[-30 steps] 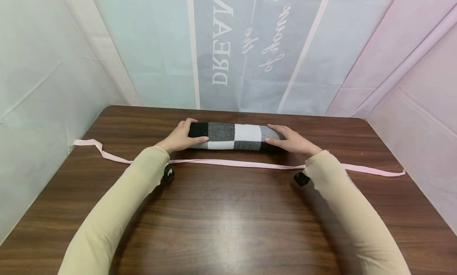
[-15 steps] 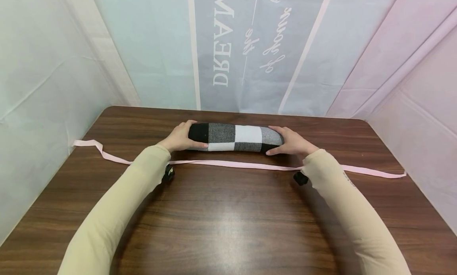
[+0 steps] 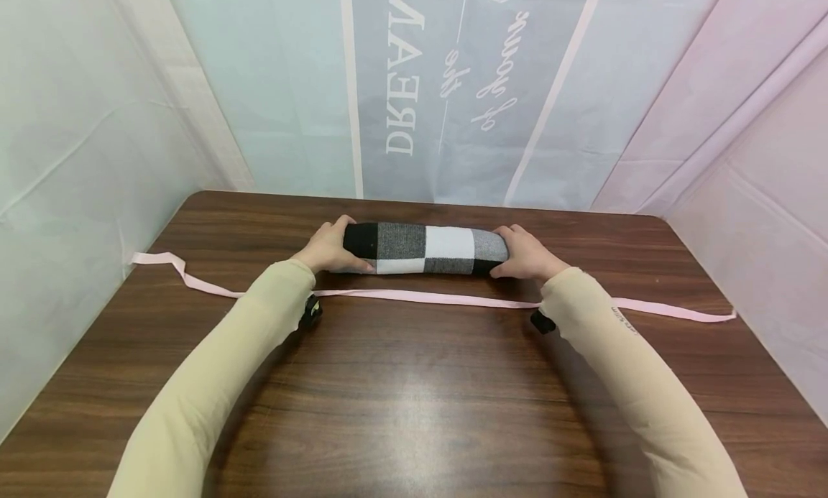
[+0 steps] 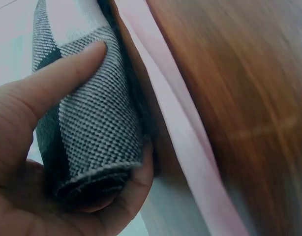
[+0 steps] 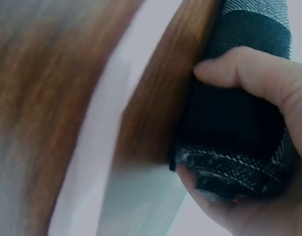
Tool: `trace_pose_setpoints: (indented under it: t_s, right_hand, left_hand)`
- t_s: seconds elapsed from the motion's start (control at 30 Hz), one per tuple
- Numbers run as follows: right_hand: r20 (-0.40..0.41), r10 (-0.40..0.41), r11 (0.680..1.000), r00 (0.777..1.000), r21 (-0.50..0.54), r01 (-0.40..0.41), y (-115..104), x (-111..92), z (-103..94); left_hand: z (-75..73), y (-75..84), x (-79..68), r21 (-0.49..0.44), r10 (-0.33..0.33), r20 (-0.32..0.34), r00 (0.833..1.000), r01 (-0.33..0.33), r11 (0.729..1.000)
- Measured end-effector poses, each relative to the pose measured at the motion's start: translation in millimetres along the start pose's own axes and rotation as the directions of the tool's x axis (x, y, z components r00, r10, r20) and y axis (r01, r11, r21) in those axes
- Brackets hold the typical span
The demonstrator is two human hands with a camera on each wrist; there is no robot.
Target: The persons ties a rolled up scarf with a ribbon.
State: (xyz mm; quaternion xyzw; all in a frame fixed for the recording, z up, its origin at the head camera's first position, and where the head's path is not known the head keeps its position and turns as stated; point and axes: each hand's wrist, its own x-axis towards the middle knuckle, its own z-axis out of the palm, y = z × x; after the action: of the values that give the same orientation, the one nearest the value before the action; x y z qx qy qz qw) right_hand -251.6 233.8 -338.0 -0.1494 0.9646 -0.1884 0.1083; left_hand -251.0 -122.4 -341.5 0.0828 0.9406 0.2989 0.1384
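Observation:
A rolled cloth with black, grey and white checks lies crosswise toward the back of the table. My left hand grips its left end. In the left wrist view the thumb presses along the woven side and fingers curl under the spiral end of the roll. At the opposite end my right hand holds the roll, its thumb over a black check and a finger bent beneath the end. In front of the roll, a pink ribbon stretches across the table, passing under both forearms.
The brown wooden table reaches back to a printed cloth backdrop. White sheeting hangs along the left side, pinkish sheeting along the right. Small black wrist devices sit below the sleeves.
My right thumb has slid from the top of the roll down to its front edge. Both wrists have shifted slightly inward. The ribbon stays where it was.

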Motion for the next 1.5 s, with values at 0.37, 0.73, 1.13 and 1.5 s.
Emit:
trace_pose_setpoints:
  t_s: [0.37, 0.73, 1.13, 1.5]
  right_hand:
    - [-0.078, 0.037, 0.999, 0.996, -0.007, -0.038, -7, -3, 1.8]
    - [-0.164, 0.036, 0.997, 0.986, 0.074, -0.024, -2, -8, 1.7]
    - [-0.200, 0.013, 0.998, 0.980, 0.056, -0.001, -1, -11, -11.3]
    - [-0.215, 0.007, 0.998, 0.977, 0.057, 0.005, -6, -17, -20.7]
  left_hand:
    - [3.5, 1.6, -1.7, -0.132, -0.011, -0.024, 1.000, 0.008, 0.991]
    - [-1.2, 7.0, -3.8, -0.167, 0.017, -0.120, 0.993, -0.037, 0.985]
    - [-8.2, 15.9, -7.8, -0.146, 0.030, -0.153, 0.988, -0.053, 0.988]
    - [-14.3, 22.0, -10.3, -0.136, 0.048, -0.176, 0.983, -0.073, 0.988]
